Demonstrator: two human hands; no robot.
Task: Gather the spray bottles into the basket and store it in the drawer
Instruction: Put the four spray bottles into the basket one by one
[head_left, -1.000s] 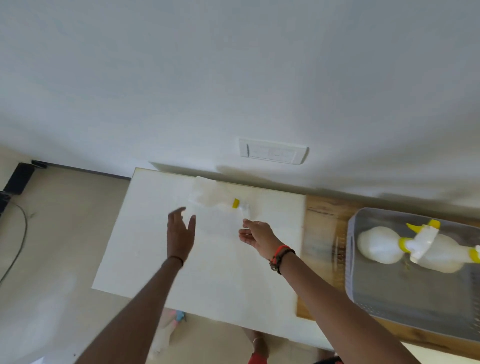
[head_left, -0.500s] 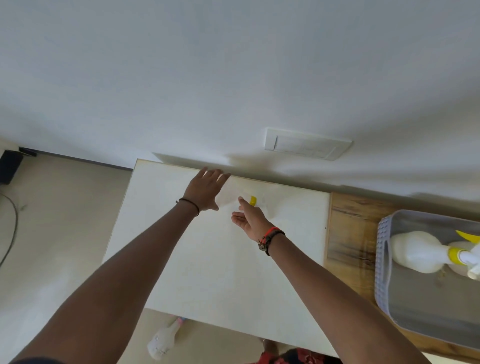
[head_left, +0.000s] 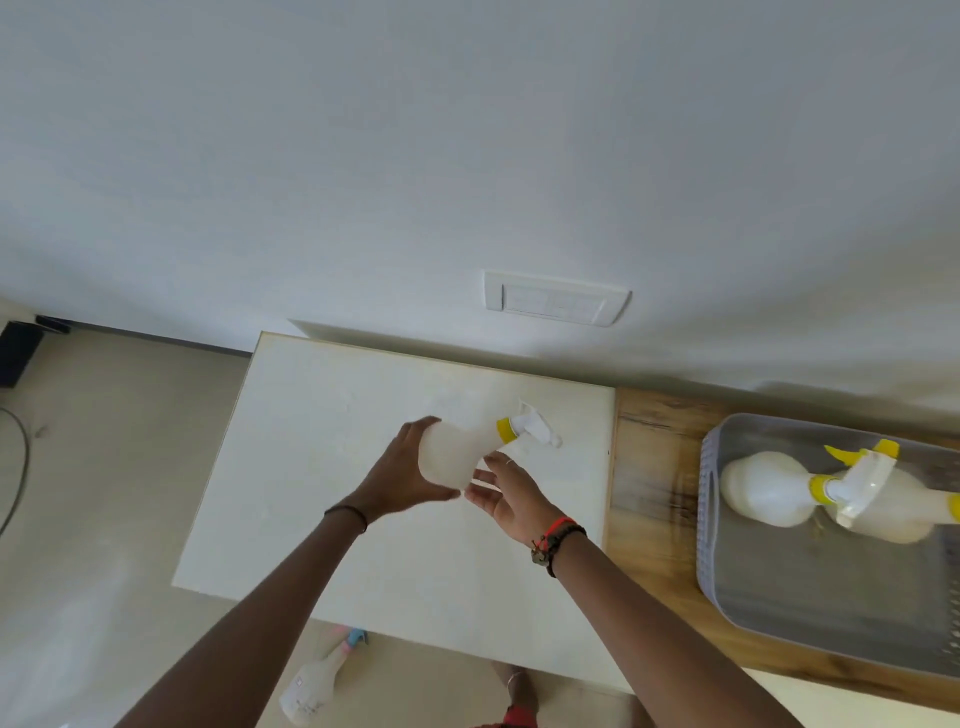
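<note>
Spray bottle (head_left: 451, 456) (white, yellow collar) gripped in left hand (head_left: 402, 479); right hand (head_left: 511, 500) spread.

No words, brands or numbers can be read anywhere in the view. The only printing is on a pale label (head_left: 303, 692) on the side of a bottle (head_left: 311, 688) lying on the floor (head_left: 104, 467) below the near edge of the desk (head_left: 322, 395). It shows faint dark marks, too small and blurred to make out.
</note>
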